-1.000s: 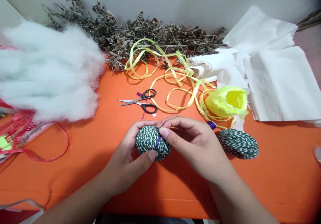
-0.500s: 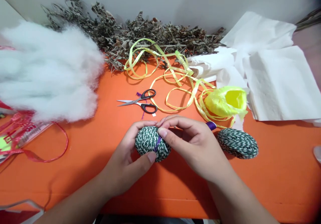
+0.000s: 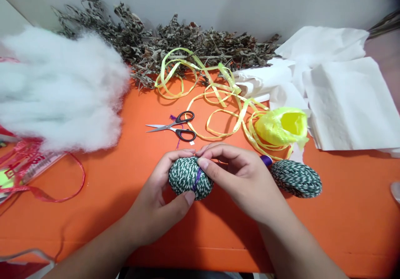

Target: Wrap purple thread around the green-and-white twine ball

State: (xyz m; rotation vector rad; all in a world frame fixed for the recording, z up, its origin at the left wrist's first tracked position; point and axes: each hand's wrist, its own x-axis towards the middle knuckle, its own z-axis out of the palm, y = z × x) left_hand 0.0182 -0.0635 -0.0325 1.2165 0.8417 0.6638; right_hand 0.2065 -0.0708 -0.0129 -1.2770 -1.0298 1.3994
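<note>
My left hand [image 3: 159,195] is curled round a ball of green-and-white yarn [image 3: 184,177], its thumb pressed on the lower front. A purple thread [image 3: 197,179] crosses the ball's right side and runs under the thumb tip of my right hand [image 3: 237,174]. That hand pinches the thread against the ball's upper right; its fingertips behind are partly hidden. Close to the right wrist lie a purple thread spool [image 3: 266,160] and a second green-and-white yarn ball [image 3: 296,179]. Scissors [image 3: 175,125] with black handles lie spread beyond the ball, over purple thread scraps.
White stuffing [image 3: 62,91] is heaped at the left, above red ribbon [image 3: 75,187]. Dried plant stems [image 3: 175,41] line the back of the orange table [image 3: 106,212]. Yellow ribbon [image 3: 215,112] loops from its roll [image 3: 268,129]; white sheets [image 3: 359,104] are stacked at right.
Both hands stay nearly in place on the yarn ball, which is tipped very slightly. More of the purple spool shows beside my right hand, a little farther right and lower.
</note>
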